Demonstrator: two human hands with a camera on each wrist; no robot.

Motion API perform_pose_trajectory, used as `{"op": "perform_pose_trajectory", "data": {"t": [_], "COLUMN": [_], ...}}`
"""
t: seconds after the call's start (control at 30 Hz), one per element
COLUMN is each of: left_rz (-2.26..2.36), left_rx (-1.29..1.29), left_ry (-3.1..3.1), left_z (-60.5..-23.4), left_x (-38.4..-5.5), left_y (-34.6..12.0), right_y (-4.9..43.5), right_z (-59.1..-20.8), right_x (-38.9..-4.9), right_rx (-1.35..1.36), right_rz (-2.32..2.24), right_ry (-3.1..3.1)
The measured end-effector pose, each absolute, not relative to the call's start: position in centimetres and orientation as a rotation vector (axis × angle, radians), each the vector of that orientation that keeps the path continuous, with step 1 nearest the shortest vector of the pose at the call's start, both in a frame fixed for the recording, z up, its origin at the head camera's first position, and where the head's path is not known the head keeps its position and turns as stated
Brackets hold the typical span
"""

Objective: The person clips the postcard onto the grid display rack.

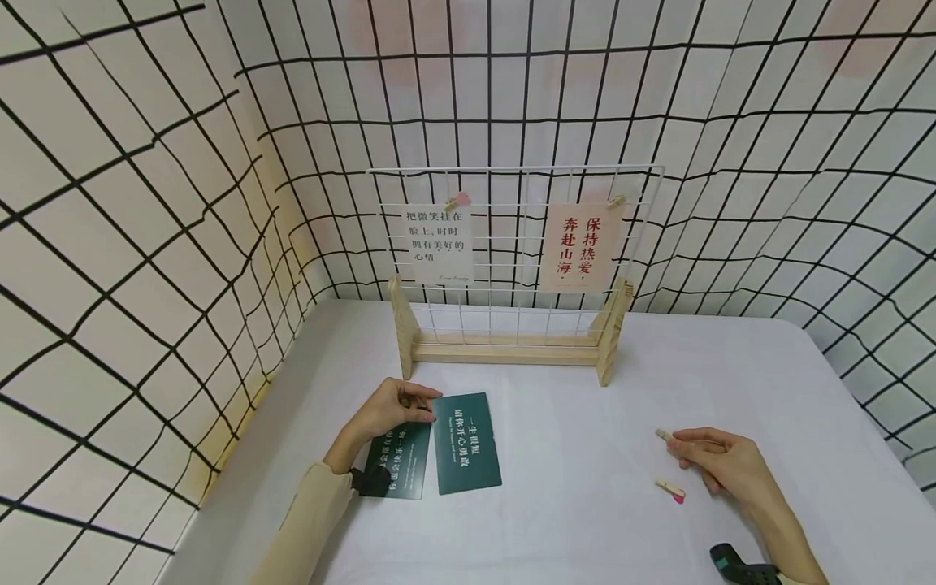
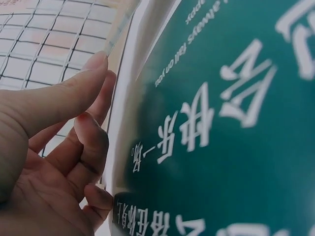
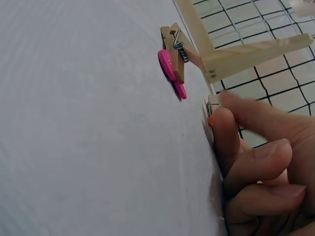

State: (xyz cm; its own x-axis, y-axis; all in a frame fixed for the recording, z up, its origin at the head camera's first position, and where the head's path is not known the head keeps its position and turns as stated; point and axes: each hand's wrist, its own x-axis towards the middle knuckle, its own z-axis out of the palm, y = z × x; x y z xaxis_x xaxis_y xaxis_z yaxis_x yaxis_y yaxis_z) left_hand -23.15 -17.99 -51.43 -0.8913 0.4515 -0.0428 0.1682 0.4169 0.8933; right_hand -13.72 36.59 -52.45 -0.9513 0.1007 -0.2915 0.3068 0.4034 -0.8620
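Note:
My left hand reaches over one dark green card with white writing, which lies on the table and is partly hidden by the wrist. Its thumb and index finger pinch the upper left corner of a second green card, just to the right. Thumb and fingertips come together in the left wrist view. Over at the right, my right hand pinches a small wooden clothespin with an orange bit on it, low over the table. A clothespin with a pink decoration lies close by.
A white wire rack on a wooden base stands at the back. Clothespins hold a white card and a pink card on it. Black grid panels border the white table at the left, back and right.

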Motion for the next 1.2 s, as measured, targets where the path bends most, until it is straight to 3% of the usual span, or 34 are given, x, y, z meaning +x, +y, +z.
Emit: {"op": "perform_pose_trajectory", "data": {"t": [0.7,0.97,1.2], "left_rz": [1.687,1.815,1.896], "left_rx": [0.342,0.101,0.081], "left_ry": [2.536,2.577,2.563], "left_z": [-51.9,-52.0,-51.9], "left_x": [-22.2,-22.0,-22.1], "left_y": [-17.5,-16.9,-16.8], "right_y": [35.2,35.8,36.4], "right_z": [-51.3,-51.4,-52.0], "right_x": [-13.1,-13.1,-13.1], "right_rx": [0.425,0.42,0.44], "right_rz": [-1.262,-1.51,-1.593], "right_ry": [2.729,2.612,2.572]}}
